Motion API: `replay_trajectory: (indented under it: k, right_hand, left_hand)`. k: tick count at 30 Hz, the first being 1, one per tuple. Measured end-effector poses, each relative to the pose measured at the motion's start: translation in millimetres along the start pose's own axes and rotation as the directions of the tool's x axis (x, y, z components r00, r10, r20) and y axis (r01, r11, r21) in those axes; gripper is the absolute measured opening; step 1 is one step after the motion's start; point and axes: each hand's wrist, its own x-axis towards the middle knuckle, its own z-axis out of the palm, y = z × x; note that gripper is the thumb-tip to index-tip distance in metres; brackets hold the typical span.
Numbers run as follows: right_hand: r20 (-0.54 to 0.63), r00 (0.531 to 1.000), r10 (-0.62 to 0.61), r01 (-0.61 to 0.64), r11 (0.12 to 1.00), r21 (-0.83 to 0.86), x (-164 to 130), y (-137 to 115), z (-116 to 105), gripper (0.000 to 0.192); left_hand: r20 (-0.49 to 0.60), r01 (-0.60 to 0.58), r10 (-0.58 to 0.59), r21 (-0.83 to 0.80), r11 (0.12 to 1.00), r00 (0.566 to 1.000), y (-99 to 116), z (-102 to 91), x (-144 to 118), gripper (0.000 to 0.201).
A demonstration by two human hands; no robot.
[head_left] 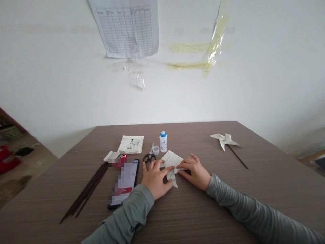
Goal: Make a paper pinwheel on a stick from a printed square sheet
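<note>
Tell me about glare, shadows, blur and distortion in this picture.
Head view: diffuse light, soft-edged shadows by the left hand and right hand; head view: glints on the wall tape; head view: red object at left edge blurred; head view: blocky pixels over part of the phone; head view: table looks stretched, perhaps by a wide lens.

On tbl (188, 220), paper (172, 158) lies approx. ctr under fingertips of L hand (156, 179) & R hand (195, 173), w/ bottle (164, 144) just behind; scissors (149, 157) & round item (156, 150) sit L of bottle. Phone (127, 181) L of L hand, sticks (87, 186) further L, paper stack (131, 144) behind phone. Pinwheel (225, 139) well R, twd back; sheet (127, 30) on wall (63, 78) behind tbl.
</note>
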Motion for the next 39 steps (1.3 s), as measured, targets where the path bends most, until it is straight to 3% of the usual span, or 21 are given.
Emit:
replay_trajectory:
  k: [16,23,28,39]
  right_hand:
    - [-0.006,1.0,0.016,-0.016,1.0,0.0,-2.0,1.6,2.5,0.021]
    - [-0.019,1.0,0.007,-0.007,1.0,-0.02,-1.2,-0.7,0.3,0.02]
    - [-0.011,1.0,0.005,-0.006,1.0,-0.009,-1.1,0.9,0.8,0.021]
    - [-0.001,1.0,0.02,-0.02,1.0,0.02,-1.0,1.0,-0.1,0.02]
  left_hand:
    - [0.016,0.03,-0.03,-0.006,1.0,0.999,5.7,-7.6,-0.4,0.063]
    - [-0.018,-0.019,0.018,-0.015,1.0,1.0,-4.2,3.3,-0.2,0.062]
    - [0.017,0.025,-0.025,-0.003,1.0,1.0,1.2,-1.5,0.2,0.068]
    - [0.022,0.016,-0.016,-0.004,1.0,1.0,2.4,-4.0,-0.6,0.061]
